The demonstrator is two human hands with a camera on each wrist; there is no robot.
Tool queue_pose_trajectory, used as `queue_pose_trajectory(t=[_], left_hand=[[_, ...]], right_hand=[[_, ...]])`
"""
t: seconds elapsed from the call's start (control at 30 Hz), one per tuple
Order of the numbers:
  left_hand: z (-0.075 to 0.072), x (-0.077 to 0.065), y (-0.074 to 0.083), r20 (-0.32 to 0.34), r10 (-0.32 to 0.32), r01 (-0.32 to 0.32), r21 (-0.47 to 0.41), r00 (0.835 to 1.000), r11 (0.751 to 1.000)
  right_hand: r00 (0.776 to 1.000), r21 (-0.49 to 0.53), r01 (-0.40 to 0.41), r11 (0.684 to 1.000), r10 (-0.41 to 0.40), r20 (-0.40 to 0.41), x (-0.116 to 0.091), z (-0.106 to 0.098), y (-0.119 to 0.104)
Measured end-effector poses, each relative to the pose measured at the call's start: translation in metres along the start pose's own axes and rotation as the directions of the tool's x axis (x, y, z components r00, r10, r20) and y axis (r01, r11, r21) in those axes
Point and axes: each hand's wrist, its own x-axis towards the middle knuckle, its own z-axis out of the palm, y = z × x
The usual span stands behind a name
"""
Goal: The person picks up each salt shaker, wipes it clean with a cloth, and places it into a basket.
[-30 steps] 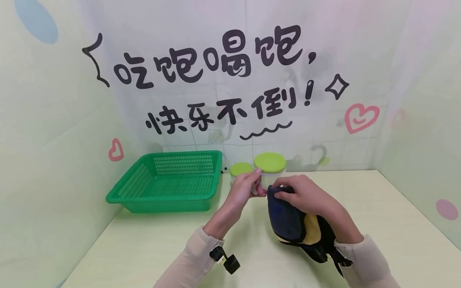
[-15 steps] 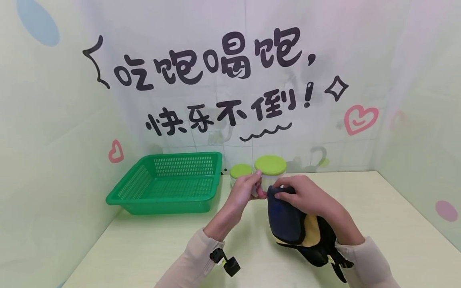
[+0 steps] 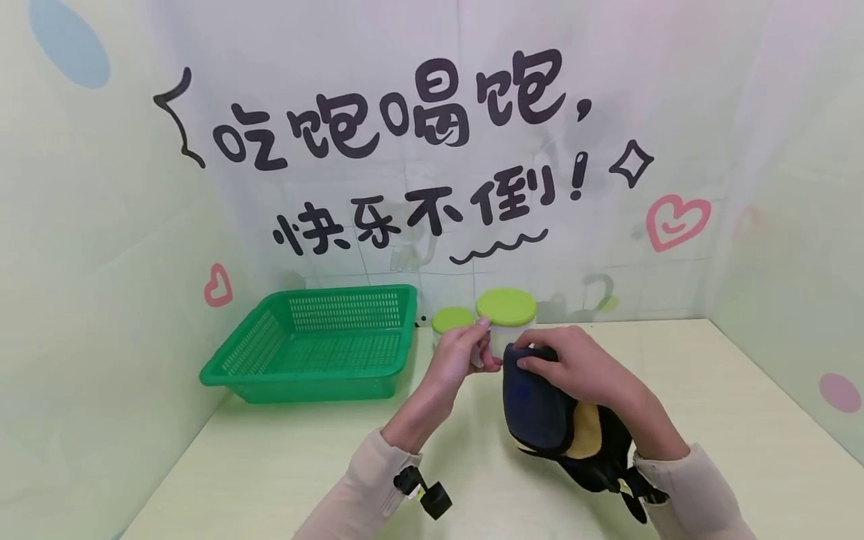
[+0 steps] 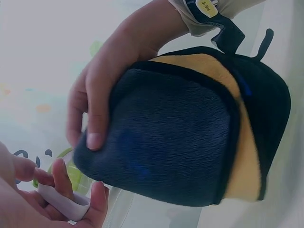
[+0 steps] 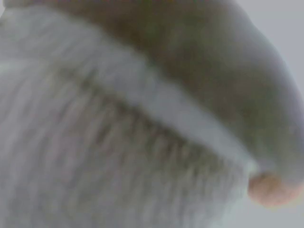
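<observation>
A fleecy cloth item (image 3: 536, 401), dark blue with black edging and a tan-yellow layer, hangs in folds at the right of the table. My right hand (image 3: 580, 367) grips its top edge, thumb in front. In the left wrist view the blue face of the cloth (image 4: 166, 137) fills the middle, with a darker layer and a small loop behind. Just left of its upper corner is my left hand (image 3: 462, 356), with curled fingers around a white curved band (image 4: 66, 204); what that band belongs to, I cannot tell. The right wrist view is a close blur of fleece (image 5: 109, 156).
At the back left of the pale table (image 3: 270, 465) stands a green plastic basket (image 3: 310, 386). Two jars with lime-green lids, a smaller jar (image 3: 452, 319) and a larger jar (image 3: 506, 306), stand by the back wall behind my hands.
The cloth and my right hand have shifted very slightly to the right. My left hand has stayed almost where it was.
</observation>
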Motion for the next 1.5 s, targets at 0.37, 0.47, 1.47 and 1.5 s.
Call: queue_pose_trajectory(t=[0.37,0.47,1.47,1.5], left_hand=[[0.0,0.002,0.003,-0.004,0.006,-0.006,-0.005,1.0,1.0],[-0.001,0.002,0.005,-0.015,0.006,-0.006,-0.004,1.0,1.0],[-0.001,-0.001,-0.001,-0.034,-0.008,0.007,-0.021,0.999,1.0],[-0.001,-0.001,-0.001,-0.036,-0.006,0.005,-0.021,0.999,1.0]], right_hand=[[1.0,0.041,-0.005,0.999,0.004,0.026,0.005,-0.004,0.002],[0.996,0.045,-0.021,0.999,0.016,0.092,0.005,-0.004,0.006],[0.995,0.05,-0.014,0.999,0.009,0.104,-0.003,-0.001,0.012],[0.996,0.05,-0.015,0.999,0.01,0.09,-0.003,-0.001,0.012]])
